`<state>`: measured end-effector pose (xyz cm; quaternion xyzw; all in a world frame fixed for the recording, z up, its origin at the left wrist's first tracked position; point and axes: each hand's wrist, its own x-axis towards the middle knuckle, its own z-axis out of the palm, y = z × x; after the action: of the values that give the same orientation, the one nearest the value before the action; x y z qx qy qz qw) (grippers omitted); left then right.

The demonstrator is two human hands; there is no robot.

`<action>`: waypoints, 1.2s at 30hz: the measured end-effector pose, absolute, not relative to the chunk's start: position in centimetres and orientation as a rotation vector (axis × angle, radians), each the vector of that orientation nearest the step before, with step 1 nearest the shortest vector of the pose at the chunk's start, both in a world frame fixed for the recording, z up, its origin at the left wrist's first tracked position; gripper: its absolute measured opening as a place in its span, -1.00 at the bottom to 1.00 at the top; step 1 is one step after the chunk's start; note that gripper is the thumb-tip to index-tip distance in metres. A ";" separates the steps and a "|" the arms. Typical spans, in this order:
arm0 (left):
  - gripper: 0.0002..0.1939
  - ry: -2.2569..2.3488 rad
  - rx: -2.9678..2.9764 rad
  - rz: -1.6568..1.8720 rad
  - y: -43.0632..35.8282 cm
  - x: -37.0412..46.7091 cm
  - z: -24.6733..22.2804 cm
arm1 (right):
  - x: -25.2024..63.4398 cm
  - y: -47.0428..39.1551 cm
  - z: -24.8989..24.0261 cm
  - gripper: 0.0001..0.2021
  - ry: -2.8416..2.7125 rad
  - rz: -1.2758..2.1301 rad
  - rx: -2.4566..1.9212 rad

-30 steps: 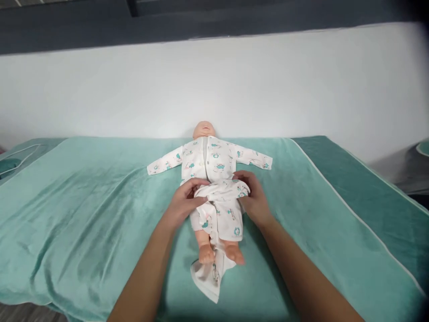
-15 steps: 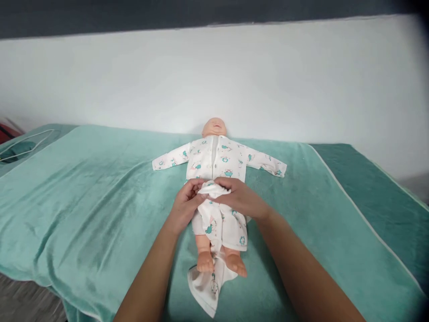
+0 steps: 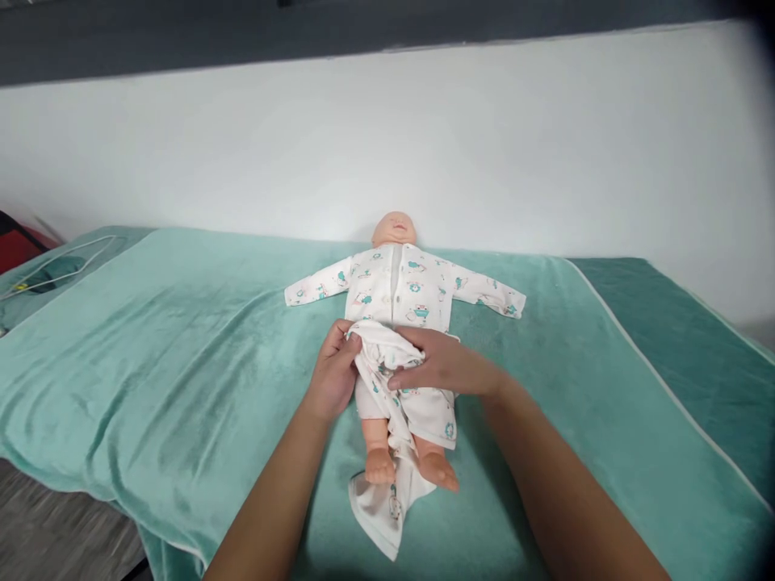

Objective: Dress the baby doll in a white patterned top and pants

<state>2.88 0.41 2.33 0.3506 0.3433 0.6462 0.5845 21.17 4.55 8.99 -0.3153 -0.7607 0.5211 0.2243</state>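
A baby doll (image 3: 395, 229) lies on its back in a white printed buttoned top (image 3: 417, 282), sleeves spread out to both sides. A white printed pair of baby trousers (image 3: 387, 347) lies bunched over its lower body, one leg trailing between the feet. My left hand (image 3: 336, 367) is closed, pinching the left side of the waistband between thumb and fingers. At the right side of the waistband is my right hand (image 3: 448, 363), its fingers above the edge and thumb lower over the cloth, with fabric between them. The doll's bare feet (image 3: 379, 466) stick out below.
A wrinkled teal blanket (image 3: 182, 339) covers the bed, with a darker teal strip (image 3: 696, 355) at the right. Behind the doll's head stands a white wall (image 3: 387, 137). A white cord (image 3: 73, 250) and a red object (image 3: 15, 246) are at the far left.
The waistband is spread wider, showing more of its opening. My left hand has stayed at its edge; my right hand has shifted slightly right, with its thumb and fingers farther apart.
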 end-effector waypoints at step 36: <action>-0.74 0.911 0.855 1.620 0.5 3.5 2.9 | 21.7 3.9 9.1 -0.55 -2.231 1.484 -0.936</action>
<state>3.46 0.51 2.93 0.3568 0.3802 0.6759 0.5208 21.65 3.93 9.12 -0.3260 -0.7770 0.5168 0.1514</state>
